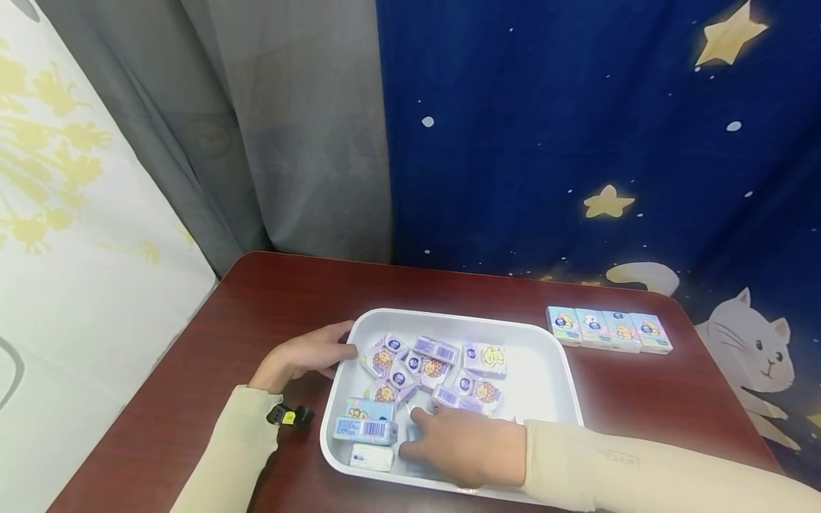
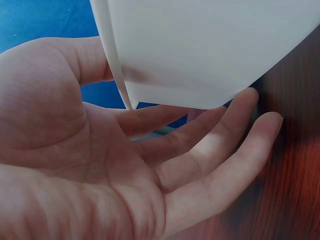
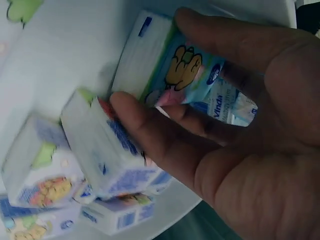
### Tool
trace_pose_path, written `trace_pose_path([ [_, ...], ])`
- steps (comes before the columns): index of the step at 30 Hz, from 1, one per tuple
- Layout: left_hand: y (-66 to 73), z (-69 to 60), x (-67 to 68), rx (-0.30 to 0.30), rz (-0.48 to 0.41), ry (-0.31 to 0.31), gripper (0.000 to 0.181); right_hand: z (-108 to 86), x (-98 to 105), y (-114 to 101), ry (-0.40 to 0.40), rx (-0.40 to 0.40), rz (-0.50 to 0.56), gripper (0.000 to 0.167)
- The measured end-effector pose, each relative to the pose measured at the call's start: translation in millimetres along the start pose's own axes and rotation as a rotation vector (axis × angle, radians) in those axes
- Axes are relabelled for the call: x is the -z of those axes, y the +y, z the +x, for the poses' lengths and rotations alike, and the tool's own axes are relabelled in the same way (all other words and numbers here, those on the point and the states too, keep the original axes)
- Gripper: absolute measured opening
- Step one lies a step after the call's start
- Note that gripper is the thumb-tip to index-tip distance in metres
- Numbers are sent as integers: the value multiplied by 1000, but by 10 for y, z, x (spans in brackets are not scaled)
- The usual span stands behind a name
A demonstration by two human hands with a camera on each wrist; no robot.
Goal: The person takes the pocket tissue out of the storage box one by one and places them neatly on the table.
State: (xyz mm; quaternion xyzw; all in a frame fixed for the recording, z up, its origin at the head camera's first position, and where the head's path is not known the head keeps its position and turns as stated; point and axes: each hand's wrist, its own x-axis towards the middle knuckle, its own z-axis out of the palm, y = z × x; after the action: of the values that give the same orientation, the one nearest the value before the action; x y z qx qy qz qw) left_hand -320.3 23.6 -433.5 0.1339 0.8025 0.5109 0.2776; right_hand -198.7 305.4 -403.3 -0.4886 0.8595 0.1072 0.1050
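A white tray (image 1: 551,370) holds several small tissue packs, purple ones (image 1: 432,349) toward the back and blue ones (image 1: 365,429) at the front left. My left hand (image 1: 314,351) grips the tray's left side, its thumb at the rim and, in the left wrist view, its fingers (image 2: 220,185) curved beside the outer wall. Inside the tray, my right hand (image 1: 465,445) reaches down near the front. The right wrist view has its thumb and fingers on either side of a blue tissue pack (image 3: 187,67) with a cartoon print, pinching it.
Side by side in a row, several tissue packs (image 1: 609,330) lie on the dark red table (image 1: 288,285) to the right of the tray's back corner. Grey and blue star-printed curtains (image 1: 487,142) hang behind the table. A white cloth (image 1: 77,285) is at the left.
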Motion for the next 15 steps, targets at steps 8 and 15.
trace_pose_path([
  [8, 12, 3, 3, 6, -2, -2, 55, -41, 3, 77, -36, 5, 60, 52],
  [15, 7, 1, 7, 4, -18, -12, 55, -101, 74, 149, -65, -15, 184, 46],
])
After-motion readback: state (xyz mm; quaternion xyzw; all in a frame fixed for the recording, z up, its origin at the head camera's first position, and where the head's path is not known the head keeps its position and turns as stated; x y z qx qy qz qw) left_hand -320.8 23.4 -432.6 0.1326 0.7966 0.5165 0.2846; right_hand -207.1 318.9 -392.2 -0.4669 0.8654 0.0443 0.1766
